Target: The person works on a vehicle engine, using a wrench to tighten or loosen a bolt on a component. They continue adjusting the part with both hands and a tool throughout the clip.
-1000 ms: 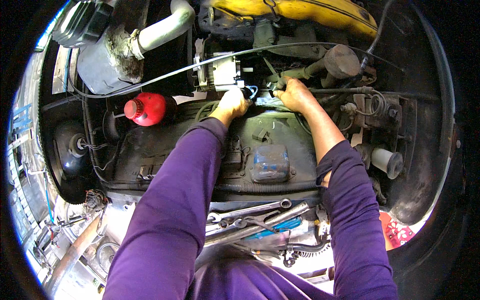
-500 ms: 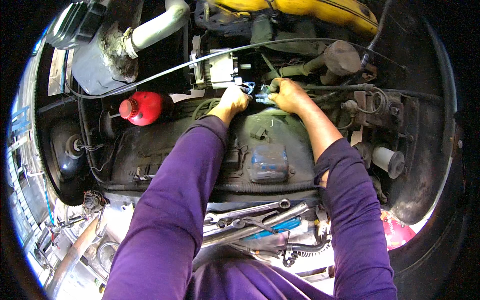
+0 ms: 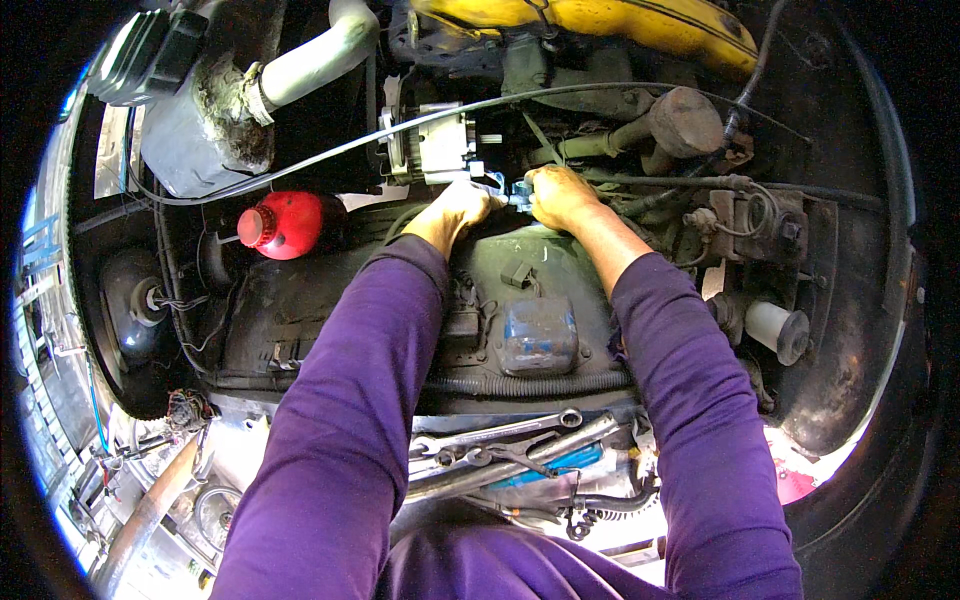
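My left hand (image 3: 463, 207) is closed just below a silver alternator (image 3: 442, 145), its fingertips pinching a small pale wiring connector (image 3: 494, 182). Close on its right, my right hand (image 3: 562, 196) is closed too, its thumb and fingers around a grey-blue wiring connector (image 3: 520, 196). The two connectors face each other, nearly end to end; whether they touch is hard to tell. My fingers hide parts of both pieces.
A red bottle (image 3: 282, 225) stands at left. A thin cable (image 3: 330, 150) arcs across the engine bay below a yellow engine cover (image 3: 600, 22). Wrenches (image 3: 500, 428) lie across the front ledge near a blue-topped box (image 3: 538, 335).
My right hand has moved left with its connector, and the gap between the two hands is smaller. My left hand has barely moved.
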Available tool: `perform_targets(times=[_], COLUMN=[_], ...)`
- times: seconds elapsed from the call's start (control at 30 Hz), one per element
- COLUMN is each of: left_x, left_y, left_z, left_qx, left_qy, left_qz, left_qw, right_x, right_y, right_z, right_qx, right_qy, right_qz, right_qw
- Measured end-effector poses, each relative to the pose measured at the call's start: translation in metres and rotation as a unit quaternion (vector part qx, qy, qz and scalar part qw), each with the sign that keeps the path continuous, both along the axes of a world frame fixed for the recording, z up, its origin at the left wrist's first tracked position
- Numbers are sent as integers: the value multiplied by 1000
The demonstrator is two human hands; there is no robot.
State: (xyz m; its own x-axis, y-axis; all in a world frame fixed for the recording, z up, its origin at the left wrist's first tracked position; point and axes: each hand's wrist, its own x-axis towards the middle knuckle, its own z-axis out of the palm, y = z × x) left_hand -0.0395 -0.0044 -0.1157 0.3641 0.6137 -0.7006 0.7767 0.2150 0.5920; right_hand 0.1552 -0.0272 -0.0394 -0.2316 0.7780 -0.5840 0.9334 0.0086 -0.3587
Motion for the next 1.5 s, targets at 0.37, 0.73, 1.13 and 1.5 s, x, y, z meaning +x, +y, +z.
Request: perform_targets(times=[0.37,0.73,1.13,1.5], left_x=[5,3,-12,7], left_y=[0,1,-4,-4], left_z=[37,-17,-2,49], left_qx=[-18,-3,-133,-375], left_qy=[28,79,-142,-228], left_qz=[35,-24,174,411], left_qw=[999,997,965,799], right_x=[4,0,-14,-5], right_y=[-1,15,11,1], right_z=[-8,21,-1,-35], right_qx=[-12,-56,67,-78], right_qy=[96,212,198,200], right_qz=[-6,-28,63,-216], right_qw=[995,975,976,952])
